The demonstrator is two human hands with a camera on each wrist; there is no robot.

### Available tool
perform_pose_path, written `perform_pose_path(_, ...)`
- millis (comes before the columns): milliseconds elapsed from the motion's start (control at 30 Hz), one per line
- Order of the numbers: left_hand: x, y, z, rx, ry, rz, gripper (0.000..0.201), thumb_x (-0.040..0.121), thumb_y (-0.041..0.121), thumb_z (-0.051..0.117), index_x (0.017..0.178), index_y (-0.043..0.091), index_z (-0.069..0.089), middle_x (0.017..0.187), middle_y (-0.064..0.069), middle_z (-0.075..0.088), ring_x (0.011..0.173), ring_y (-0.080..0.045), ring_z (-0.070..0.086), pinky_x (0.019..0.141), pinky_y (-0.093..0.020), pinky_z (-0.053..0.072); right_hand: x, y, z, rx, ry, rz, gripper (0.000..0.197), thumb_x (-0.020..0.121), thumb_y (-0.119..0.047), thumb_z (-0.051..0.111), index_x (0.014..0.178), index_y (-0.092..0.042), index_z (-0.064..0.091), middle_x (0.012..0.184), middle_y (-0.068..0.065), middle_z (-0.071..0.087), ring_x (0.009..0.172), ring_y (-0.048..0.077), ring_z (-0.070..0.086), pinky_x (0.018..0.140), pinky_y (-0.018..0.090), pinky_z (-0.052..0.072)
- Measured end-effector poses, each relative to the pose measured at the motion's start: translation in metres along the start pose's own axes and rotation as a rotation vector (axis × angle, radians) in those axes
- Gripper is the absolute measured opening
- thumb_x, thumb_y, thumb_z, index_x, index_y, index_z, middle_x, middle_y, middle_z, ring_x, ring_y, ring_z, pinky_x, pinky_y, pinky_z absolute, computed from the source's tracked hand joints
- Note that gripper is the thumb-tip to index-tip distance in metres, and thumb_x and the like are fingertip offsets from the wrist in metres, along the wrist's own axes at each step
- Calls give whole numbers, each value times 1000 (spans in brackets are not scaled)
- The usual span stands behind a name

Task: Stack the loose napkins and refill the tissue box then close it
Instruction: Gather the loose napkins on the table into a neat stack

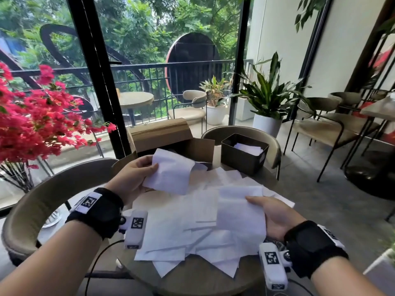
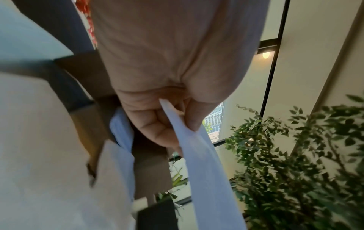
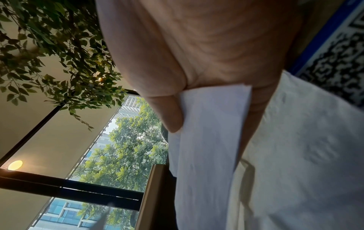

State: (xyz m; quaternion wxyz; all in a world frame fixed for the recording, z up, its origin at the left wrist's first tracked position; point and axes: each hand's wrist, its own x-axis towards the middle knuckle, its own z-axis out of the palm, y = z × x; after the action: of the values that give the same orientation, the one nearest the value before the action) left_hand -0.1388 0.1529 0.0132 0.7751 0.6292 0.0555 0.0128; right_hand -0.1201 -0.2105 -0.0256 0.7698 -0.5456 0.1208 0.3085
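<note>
Several loose white napkins (image 1: 188,236) lie scattered over the round table (image 1: 192,280). My left hand (image 1: 136,176) pinches a white napkin (image 1: 173,174) lifted above the table's left side; the left wrist view shows the thumb and fingers clamped on that napkin (image 2: 197,155). My right hand (image 1: 269,214) pinches another napkin (image 1: 239,212) low over the pile, with the thumb on top of that napkin (image 3: 206,140) in the right wrist view. The dark open tissue box (image 1: 243,154) stands at the back right with a few napkins inside.
An open cardboard box (image 1: 162,137) sits at the table's far side, behind my left hand. Curved-back chairs stand to the left (image 1: 42,201) and behind the table. Red flowers (image 1: 32,124) crowd the left; potted plants (image 1: 267,99) stand at the right.
</note>
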Motion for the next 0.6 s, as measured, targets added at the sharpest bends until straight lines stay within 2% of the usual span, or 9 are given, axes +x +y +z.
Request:
perform_pose_path(67,-3,6,22,-134,-27,2,29,98,8,57,125,12,65,116,-12,74,93,-28,73,72,-44,63,2,1,3,35,-15,19,39,107,-18,52,133,6,68,131,28,70,129,43,64,100,49,57)
perform_pose_path(133,-2,5,48,-268,-1,-21,29,102,1,48,125,11,64,116,-11,74,90,-25,75,69,-41,64,3,2,8,64,-12,16,38,108,-19,51,132,5,68,131,28,70,126,43,66,96,46,56)
perform_pose_path(200,-1,-3,73,-373,24,-76,29,103,-1,45,123,6,64,108,-13,76,82,-21,77,64,-32,63,2,4,16,90,-20,14,40,108,-21,51,129,6,71,127,27,73,109,38,74,91,44,57)
perform_pose_path(267,0,-14,97,-432,42,-170,25,102,-1,45,119,2,63,89,-14,76,68,-20,75,60,-30,62,2,7,23,143,-57,10,43,109,-24,47,122,6,74,117,25,77,93,34,79,88,41,60)
perform_pose_path(333,0,-27,120,-426,63,-251,21,100,-2,46,113,2,63,74,-11,74,60,-20,73,64,-33,61,4,8,27,223,-81,-4,47,110,-27,43,121,6,74,118,24,77,99,33,79,95,40,58)
perform_pose_path(400,-1,-39,138,-367,85,-280,19,100,-1,47,108,5,63,65,-6,71,57,-16,70,64,-31,58,6,9,29,308,-109,-10,51,110,-29,40,133,8,67,129,26,72,115,34,73,108,42,51)
perform_pose_path(433,-2,-45,145,-335,109,-266,20,99,-3,48,106,7,64,65,-4,71,57,-14,69,59,-29,56,5,9,31,343,-114,-18,52,110,-30,39,134,8,65,128,27,72,113,35,73,106,43,50)
perform_pose_path(533,-4,-55,159,-293,137,-215,27,94,-10,48,104,7,66,78,-9,72,62,-16,69,53,-25,54,3,9,32,383,-84,-50,53,109,-30,35,117,9,70,113,28,77,88,36,80,93,46,52)
perform_pose_path(600,-8,-54,162,-262,125,-216,23,91,-10,51,97,7,65,76,-8,67,53,-14,65,44,-20,48,4,10,30,397,-51,-62,52,110,-32,34,117,7,69,114,27,77,94,37,78,101,48,50)
